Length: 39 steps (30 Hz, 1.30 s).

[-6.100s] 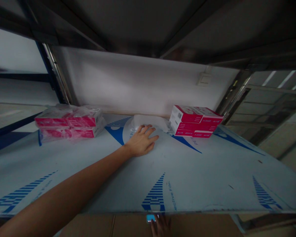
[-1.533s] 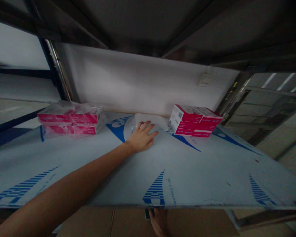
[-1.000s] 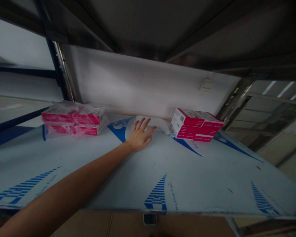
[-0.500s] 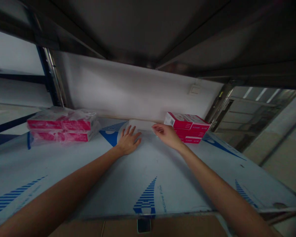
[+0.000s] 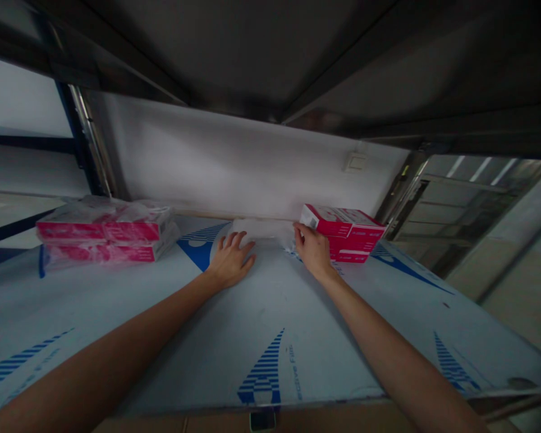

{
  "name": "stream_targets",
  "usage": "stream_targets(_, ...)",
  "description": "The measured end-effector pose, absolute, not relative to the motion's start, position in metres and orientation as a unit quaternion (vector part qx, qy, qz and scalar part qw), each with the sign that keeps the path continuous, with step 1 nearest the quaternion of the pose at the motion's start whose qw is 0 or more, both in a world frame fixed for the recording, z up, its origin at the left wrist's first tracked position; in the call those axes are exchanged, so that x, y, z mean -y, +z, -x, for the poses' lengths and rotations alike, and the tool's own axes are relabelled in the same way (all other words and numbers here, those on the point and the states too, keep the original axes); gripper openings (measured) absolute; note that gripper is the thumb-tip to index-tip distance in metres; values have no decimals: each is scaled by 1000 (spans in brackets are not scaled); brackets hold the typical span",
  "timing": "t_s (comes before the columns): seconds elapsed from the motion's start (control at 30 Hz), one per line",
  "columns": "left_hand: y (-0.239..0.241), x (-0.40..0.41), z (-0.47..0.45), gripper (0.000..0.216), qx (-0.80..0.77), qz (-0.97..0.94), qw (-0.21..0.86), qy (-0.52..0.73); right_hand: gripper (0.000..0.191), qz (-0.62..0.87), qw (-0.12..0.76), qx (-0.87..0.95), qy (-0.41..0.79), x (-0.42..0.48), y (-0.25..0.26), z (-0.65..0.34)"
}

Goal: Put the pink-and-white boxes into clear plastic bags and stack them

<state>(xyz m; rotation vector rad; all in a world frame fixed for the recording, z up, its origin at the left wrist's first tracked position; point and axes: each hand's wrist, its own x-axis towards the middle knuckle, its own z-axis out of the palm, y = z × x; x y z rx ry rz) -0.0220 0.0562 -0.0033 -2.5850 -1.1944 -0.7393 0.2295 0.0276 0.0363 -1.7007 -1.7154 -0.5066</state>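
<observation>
My left hand [image 5: 229, 260] rests with fingers spread on the film-covered shelf [image 5: 261, 313], at the near left edge of a flat white piece [image 5: 258, 228] lying by the back wall. My right hand [image 5: 313, 249] is closed, thumb and fingertips together, at the right end of that white piece. What the fingers hold, if anything, cannot be made out; a small crumpled, pale patch shows just left of them. Directly beside the right hand stands a stack of pink and white boxes [image 5: 356, 231], partly covered by it.
Pink and white boxes wrapped in clear plastic [image 5: 103, 231] sit on the left of the shelf. A dark shelf [image 5: 252, 54] hangs low overhead. Metal posts [image 5: 88, 132] flank the bay, and a switch [image 5: 356, 162] is on the back wall [image 5: 216, 156].
My right hand has moved right along the white piece, up to the box stack, uncovering more of the white piece's right end. My left hand stays nearly in place, still spread.
</observation>
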Motion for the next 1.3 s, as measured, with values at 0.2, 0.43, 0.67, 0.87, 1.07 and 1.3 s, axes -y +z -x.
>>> stream_targets(0.2, 4, -57, 25, 37, 395, 859, 104, -311, 32, 513, 534, 664, -106, -7, 62, -233)
stream_targets(0.43, 19, -65, 35, 31, 362, 850, 118, -365, 8, 533, 507, 667, -121, 6, 72, -240)
stream_targets(0.67, 24, -69, 43, 45, 358, 856, 140, -345, 38, 556, 378, 738, -62, 3, 65, -242)
stream_targets(0.87, 26, -64, 42, 50, 350, 876, 195, -268, 61, 538, 210, 814, -63, 9, 54, -238)
stream_targets(1.07, 30, -55, 35, 25, 345, 876, 190, -277, 81, 522, 229, 821, -26, 15, 57, -228)
stream_targets(1.3, 29, -56, 35, 48, 340, 877, 238, -240, 54, 505, 131, 852, -48, 23, 55, -210)
